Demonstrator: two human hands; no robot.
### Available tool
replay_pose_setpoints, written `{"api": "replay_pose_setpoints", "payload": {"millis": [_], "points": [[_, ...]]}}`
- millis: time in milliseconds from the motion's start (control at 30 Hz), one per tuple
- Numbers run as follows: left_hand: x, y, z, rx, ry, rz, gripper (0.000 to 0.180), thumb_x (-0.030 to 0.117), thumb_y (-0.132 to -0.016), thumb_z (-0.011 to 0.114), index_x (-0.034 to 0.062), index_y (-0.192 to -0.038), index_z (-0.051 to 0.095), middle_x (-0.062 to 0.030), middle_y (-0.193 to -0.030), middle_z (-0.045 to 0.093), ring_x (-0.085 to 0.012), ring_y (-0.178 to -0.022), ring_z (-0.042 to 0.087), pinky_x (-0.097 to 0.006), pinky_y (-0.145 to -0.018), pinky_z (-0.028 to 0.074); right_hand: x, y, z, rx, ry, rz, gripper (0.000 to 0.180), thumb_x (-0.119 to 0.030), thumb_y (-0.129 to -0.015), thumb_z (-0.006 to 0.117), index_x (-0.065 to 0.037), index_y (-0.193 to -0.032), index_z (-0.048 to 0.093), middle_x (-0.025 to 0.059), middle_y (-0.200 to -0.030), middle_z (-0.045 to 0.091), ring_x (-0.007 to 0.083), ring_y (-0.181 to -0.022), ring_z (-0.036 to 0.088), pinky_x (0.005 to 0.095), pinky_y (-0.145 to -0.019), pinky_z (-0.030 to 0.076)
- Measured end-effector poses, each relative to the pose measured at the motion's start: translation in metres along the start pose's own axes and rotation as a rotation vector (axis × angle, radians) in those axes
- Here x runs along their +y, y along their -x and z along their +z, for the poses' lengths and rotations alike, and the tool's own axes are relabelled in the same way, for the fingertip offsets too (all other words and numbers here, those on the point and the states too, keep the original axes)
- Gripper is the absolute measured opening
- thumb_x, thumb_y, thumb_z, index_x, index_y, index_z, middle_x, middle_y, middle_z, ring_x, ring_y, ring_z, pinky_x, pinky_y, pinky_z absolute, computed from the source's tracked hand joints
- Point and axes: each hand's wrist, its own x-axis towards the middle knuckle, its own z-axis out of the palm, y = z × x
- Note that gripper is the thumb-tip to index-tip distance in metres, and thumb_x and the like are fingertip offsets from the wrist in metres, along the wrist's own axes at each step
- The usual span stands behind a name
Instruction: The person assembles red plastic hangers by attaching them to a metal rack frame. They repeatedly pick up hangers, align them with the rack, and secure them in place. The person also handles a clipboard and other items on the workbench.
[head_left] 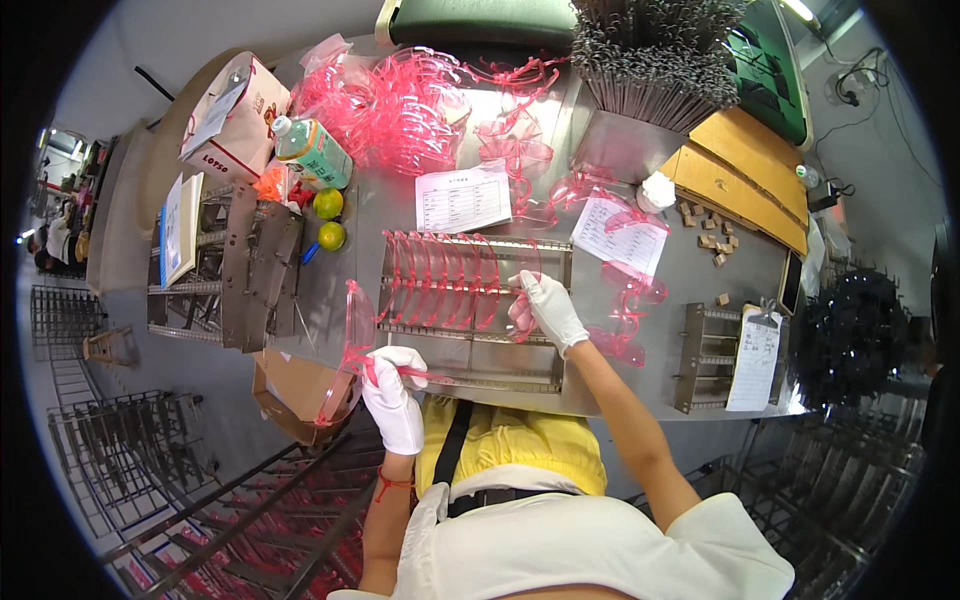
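A metal rack [470,352] with slotted bars lies in front of me. Several translucent pink eyeglass frames [440,282] stand in a row across its left and middle part. My right hand [550,310], in a white glove, is closed at the rack's right part, its fingertips pinching another pink eyeglass frame [521,312]. My left hand [394,398], also gloved, is off the rack's near left corner. Its fingers are closed on a pink eyeglass frame [357,330] with its temples spread, one lens pointing away from me and the other toward me.
A heap of pink frames [400,110] lies at the back, with printed sheets [463,197] before it. A bin of thin metal rods [630,140] stands back right. Left are stacked racks [235,270], a bottle [315,152] and green fruit [330,236]. A cardboard box [290,395] sits below the edge.
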Motion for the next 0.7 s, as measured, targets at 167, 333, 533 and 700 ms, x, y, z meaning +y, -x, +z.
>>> {"api": "replay_pose_setpoints", "payload": {"millis": [167,333,533,700], "points": [[0.002,-0.039,-0.006,-0.167,-0.243,-0.1,0.031,0.032,-0.104,0.044,0.0069,-0.088,0.054,0.0022,-0.074,0.049,-0.0054,-0.06,0.043,-0.021,-0.056,0.035,-0.022,-0.016,0.012,0.195,0.628,-0.026,0.04,-0.036,-0.1,0.046,-0.001,-0.102,0.064,0.017,-0.071,0.068,0.0244,-0.055,0.066,0.0357,-0.056,0.053],[-0.01,-0.064,-0.014,-0.289,-0.458,-0.004,0.013,0.011,-0.093,0.058,0.0042,-0.104,0.061,-0.0044,-0.078,0.06,-0.0159,-0.067,0.059,-0.03,-0.065,0.048,-0.02,-0.013,0.035,0.374,0.966,-0.109,0.037,-0.035,-0.098,0.044,-0.005,-0.095,0.066,0.0191,-0.071,0.067,0.0365,-0.066,0.066,0.0444,-0.069,0.052],[0.005,-0.091,0.018,-0.575,-0.838,0.553,0.017,0.014,-0.086,0.067,0.0073,-0.101,0.061,-0.0078,-0.077,0.063,-0.0275,-0.063,0.06,-0.036,-0.058,0.049,-0.014,-0.022,0.041,0.325,1.212,-0.046,0.048,-0.037,-0.101,0.036,-0.003,-0.083,0.064,0.025,-0.076,0.067,0.0429,-0.075,0.067,0.0506,-0.074,0.053],[0.011,-0.087,0.038,-0.827,-1.347,0.884,0.018,0.023,-0.081,0.066,0.0119,-0.089,0.054,-0.0026,-0.068,0.049,-0.0181,-0.063,0.055,-0.033,-0.056,0.045,-0.086,0.027,0.008,0.107,0.418,0.155,0.077,-0.065,-0.097,0.028,0.003,-0.096,0.065,0.0096,-0.053,0.06,0.0208,-0.053,0.062,0.0342,-0.056,0.051]]}}
